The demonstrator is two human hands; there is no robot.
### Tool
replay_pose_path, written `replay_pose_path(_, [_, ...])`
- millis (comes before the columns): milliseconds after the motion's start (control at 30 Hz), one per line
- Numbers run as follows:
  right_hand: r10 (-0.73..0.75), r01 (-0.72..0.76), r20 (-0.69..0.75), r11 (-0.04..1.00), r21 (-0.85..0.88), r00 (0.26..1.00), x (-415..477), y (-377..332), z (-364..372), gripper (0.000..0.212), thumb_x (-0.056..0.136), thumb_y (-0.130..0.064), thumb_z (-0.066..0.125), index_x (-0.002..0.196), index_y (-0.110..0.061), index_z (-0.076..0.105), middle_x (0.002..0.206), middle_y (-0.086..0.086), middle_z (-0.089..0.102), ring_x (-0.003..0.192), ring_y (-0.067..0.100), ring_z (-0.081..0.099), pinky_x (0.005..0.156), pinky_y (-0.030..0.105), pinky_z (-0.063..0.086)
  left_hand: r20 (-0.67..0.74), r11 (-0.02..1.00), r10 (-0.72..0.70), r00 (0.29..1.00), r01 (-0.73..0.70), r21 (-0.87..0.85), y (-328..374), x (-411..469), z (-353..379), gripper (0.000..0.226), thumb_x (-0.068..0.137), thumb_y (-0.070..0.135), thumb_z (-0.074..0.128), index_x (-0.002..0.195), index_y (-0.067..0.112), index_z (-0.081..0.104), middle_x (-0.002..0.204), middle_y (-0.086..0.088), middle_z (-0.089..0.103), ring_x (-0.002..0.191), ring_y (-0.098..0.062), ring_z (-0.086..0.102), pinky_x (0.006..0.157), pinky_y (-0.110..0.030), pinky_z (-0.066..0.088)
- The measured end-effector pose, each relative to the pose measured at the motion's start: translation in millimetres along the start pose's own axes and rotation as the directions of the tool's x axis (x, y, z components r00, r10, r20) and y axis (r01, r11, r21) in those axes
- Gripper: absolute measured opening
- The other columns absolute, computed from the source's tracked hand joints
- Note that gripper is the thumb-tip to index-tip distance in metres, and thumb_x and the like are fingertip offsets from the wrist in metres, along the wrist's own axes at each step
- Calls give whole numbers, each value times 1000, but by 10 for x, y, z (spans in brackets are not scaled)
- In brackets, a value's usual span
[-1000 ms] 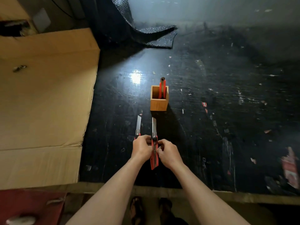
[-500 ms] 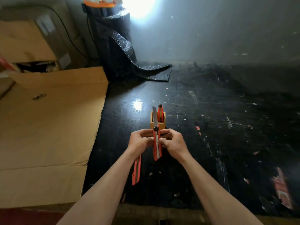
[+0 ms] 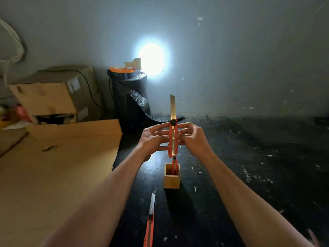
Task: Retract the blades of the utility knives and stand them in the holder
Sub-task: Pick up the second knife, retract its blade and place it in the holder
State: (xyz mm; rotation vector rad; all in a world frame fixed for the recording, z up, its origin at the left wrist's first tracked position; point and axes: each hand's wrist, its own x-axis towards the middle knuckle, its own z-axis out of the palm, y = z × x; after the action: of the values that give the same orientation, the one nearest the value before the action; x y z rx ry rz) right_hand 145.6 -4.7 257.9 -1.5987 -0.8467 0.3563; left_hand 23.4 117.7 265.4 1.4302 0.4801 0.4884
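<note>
Holder mouth half free beside stowed knife

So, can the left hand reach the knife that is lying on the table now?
Probably yes, but not freely: the left hand and right hand both grip the raised knife. Nothing lies over the table knife, which rests beside the left forearm.

Workshop or storeroom, rough and dim. Scuffed black tabletop flecked with paint and scraps. Flattened cardboard sheet along left side. Taped cardboard boxes stacked against bare grey wall. Roll of black bubble wrap standing beside boxes. Single bright lamp glare behind roll.
</note>
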Motion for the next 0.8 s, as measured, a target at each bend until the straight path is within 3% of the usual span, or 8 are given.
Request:
replay_pose_path(67, [-24, 24, -13, 1000, -9, 1000, 91, -114, -29, 28, 90, -16, 73, 116, -9, 64, 102, 8, 75, 88, 23, 75, 77, 39, 63, 9, 998, 58, 998, -58, 36, 140, 25, 1, 40, 91, -12, 68, 120, 15, 71, 88, 2, 83, 77, -16, 81, 57, -29, 62])
replay_pose_path(133, [-43, 43, -24, 999, -23, 999, 165, -216, -40, 26, 91, -12, 72, 115, -11, 63, 100, 5, 73, 88, 22, 74, 75, 37, 64, 0, 994, 97, 995, -97, 49, 258, 65, 5, 41, 92, -15, 64, 124, 10, 71, 93, -3, 83, 79, -22, 81, 59, -31, 63])
replay_pose_path(233, [-143, 133, -66, 982, -135, 988, 251, -366, -35, 27, 95, -16, 67, 118, -28, 58, 98, -6, 68, 85, 14, 71, 66, 20, 60, -1, 991, 134, 991, -134, 29, 382, 131, 0, 44, 90, -15, 67, 129, 6, 70, 108, -20, 79, 88, -35, 79, 67, -42, 65])
replay_pose_path(333, [-246, 221, -89, 949, -226, 965, 342, -509, -55, 23, 99, -25, 59, 116, -41, 57, 104, -9, 65, 89, 10, 65, 77, 23, 54, 6, 988, 154, 988, -155, 17, 458, 181, -4, 45, 89, -15, 67, 129, 4, 69, 104, -18, 80, 84, -32, 79, 69, -43, 65])
replay_pose_path(500, [-278, 253, -32, 911, -325, 960, 424, -655, -87, 18, 99, -31, 59, 117, -32, 61, 101, -6, 66, 86, 9, 62, 69, 17, 47, 28, 985, 172, 985, -172, 2, 544, 214, -2, 41, 90, -16, 65, 126, 3, 70, 88, -6, 82, 75, -22, 81, 58, -35, 63])
replay_pose_path(667, [-297, 272, -10, 885, -378, 955, 451, -640, -77, 10, 97, -29, 62, 107, -31, 62, 101, -7, 67, 78, -1, 61, 61, 9, 44, -3, 984, 176, 984, -176, 5, 518, 311, -8, 44, 90, -17, 65, 130, 1, 69, 102, -18, 80, 76, -24, 80, 61, -37, 64])
replay_pose_path(733, [-294, 275, 13, 879, -389, 956, 435, -612, -75, 9, 97, -28, 63, 106, -29, 62, 103, -8, 68, 79, 2, 62, 63, 9, 48, -2, 985, 173, 985, -173, -5, 511, 349, -15, 45, 90, -17, 65, 130, 2, 69, 109, -21, 78, 78, -25, 80, 62, -37, 64])
replay_pose_path(800, [-284, 270, 24, 878, -396, 959, 416, -593, -80, 10, 97, -26, 63, 107, -25, 63, 109, -6, 70, 86, 5, 61, 61, 4, 42, 5, 985, 170, 985, -170, -13, 515, 382, -24, 46, 90, -16, 65, 131, 3, 69, 111, -21, 78, 80, -26, 80, 63, -37, 64])
